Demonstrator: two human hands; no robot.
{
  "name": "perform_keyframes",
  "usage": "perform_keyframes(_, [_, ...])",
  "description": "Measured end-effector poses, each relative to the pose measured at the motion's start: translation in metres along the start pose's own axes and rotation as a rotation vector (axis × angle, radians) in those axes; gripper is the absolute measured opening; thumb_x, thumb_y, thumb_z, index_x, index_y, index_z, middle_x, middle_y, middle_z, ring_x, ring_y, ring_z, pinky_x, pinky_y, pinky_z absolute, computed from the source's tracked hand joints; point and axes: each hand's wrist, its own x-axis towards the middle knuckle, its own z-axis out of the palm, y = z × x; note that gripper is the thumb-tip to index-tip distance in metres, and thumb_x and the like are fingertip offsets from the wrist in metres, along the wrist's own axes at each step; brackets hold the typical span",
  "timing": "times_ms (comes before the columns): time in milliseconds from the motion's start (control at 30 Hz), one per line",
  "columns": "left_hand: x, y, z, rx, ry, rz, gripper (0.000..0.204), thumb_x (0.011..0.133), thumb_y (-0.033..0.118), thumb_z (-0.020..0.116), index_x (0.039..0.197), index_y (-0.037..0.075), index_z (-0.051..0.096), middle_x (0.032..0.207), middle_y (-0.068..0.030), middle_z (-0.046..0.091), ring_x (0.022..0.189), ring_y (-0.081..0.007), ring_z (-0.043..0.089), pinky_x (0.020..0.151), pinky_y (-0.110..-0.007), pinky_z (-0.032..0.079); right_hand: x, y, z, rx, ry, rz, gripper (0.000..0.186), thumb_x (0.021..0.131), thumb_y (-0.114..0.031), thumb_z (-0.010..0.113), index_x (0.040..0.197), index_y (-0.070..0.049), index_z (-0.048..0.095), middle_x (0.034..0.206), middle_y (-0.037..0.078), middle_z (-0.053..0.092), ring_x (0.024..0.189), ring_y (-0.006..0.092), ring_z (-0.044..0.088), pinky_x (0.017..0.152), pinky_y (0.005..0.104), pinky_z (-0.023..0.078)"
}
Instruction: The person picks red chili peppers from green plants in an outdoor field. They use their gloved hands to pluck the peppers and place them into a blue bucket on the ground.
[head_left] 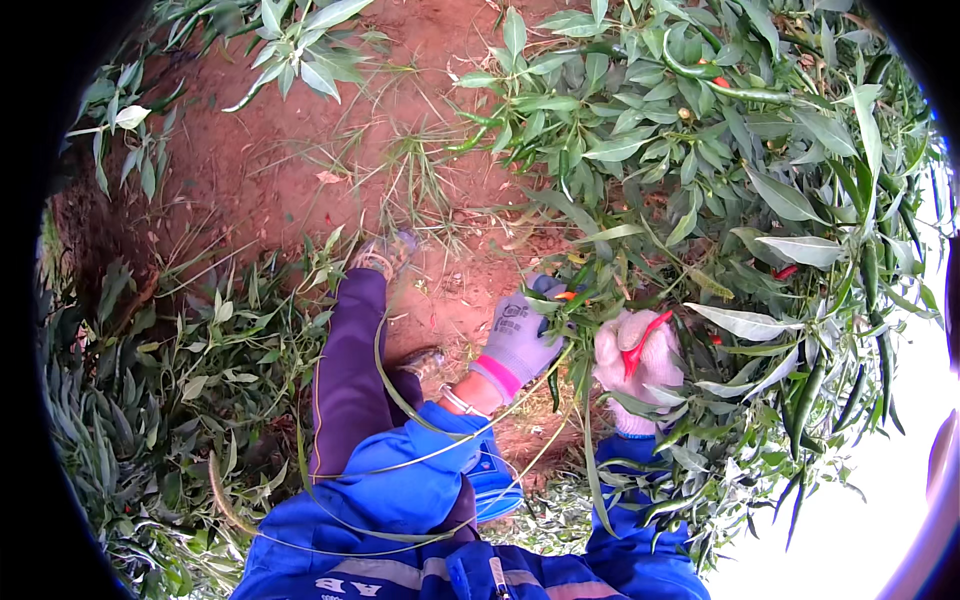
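Note:
My left hand (521, 330), in a grey-lilac glove with dark fingertips, is curled among the low leaves of a chilli plant (650, 150). A small orange chilli (565, 295) shows beside its fingers; what they hold is hidden. To its right, my right hand (638, 365), in a pale white glove, has its fingers closed on a red chilli (640, 348). A long green chilli (554, 390) hangs between the two hands. More green chillies (808, 400) hang at the right among the leaves.
Red soil (250, 180) with grass tufts (420, 180) lies ahead. Leafy plants (150, 430) crowd the left. My legs (348, 350) and shoes (390, 255) are below me. Part of a blue object (495, 480) sits behind my left forearm. Long grass blades cross my sleeve.

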Motion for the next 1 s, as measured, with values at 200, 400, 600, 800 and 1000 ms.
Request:
perform_keyframes(200, [0.001,0.009,-0.001,0.154,0.033,0.056,0.028,0.076,0.015,0.067,0.103,0.011,0.064,0.098,-0.0106,0.06,0.092,-0.0309,0.06,0.076,-0.042,0.046,0.011,-0.026,-0.025,-0.418,0.322,0.139,0.029,0.092,-0.01,0.056,0.119,0.0,0.052,0.092,0.017,0.068,0.071,0.0203,0.063,0.061,0.0312,0.051])
perform_keyframes(400, [-0.005,0.011,-0.012,0.457,-0.027,0.126,0.043,0.071,0.023,0.071,0.113,0.022,0.064,0.107,-0.0032,0.055,0.101,-0.0249,0.056,0.078,-0.043,0.039,0.021,-0.032,0.047,-1.357,0.1,0.161,0.037,0.079,-0.004,0.066,0.116,-0.002,0.062,0.099,0.012,0.07,0.092,0.0199,0.068,0.083,0.0326,0.052])
perform_keyframes(600, [-0.01,0.012,-0.017,0.538,-0.027,0.132,0.041,0.072,0.026,0.069,0.113,0.022,0.065,0.106,-0.004,0.054,0.101,-0.0247,0.056,0.078,-0.042,0.038,0.011,-0.016,0.043,-1.415,0.239,0.164,0.03,0.087,-0.012,0.068,0.115,-0.004,0.062,0.095,0.009,0.068,0.081,0.0167,0.065,0.075,0.0299,0.051])
perform_keyframes(800, [-0.007,0.014,-0.007,0.502,-0.02,0.222,0.046,0.067,0.017,0.069,0.113,0.019,0.065,0.107,-0.0055,0.054,0.102,-0.0261,0.056,0.08,-0.043,0.038,-0.001,0.018,-0.005,-1.141,0.276,-0.186,0.028,0.088,-0.012,0.069,0.112,-0.002,0.062,0.086,0.001,0.063,0.074,0.0092,0.056,0.067,0.0257,0.047])
perform_keyframes(1000, [-0.012,0.022,-0.021,0.605,-0.059,0.232,0.034,0.071,0.017,0.069,0.105,0.015,0.064,0.108,-0.0075,0.057,0.099,-0.028,0.057,0.079,-0.043,0.039,0.007,0.044,-0.037,-0.873,0.43,0.043,0.013,0.087,-0.013,0.068,0.091,-0.002,0.062,0.072,-0.002,0.057,0.063,0.0068,0.049,0.056,0.0261,0.039])
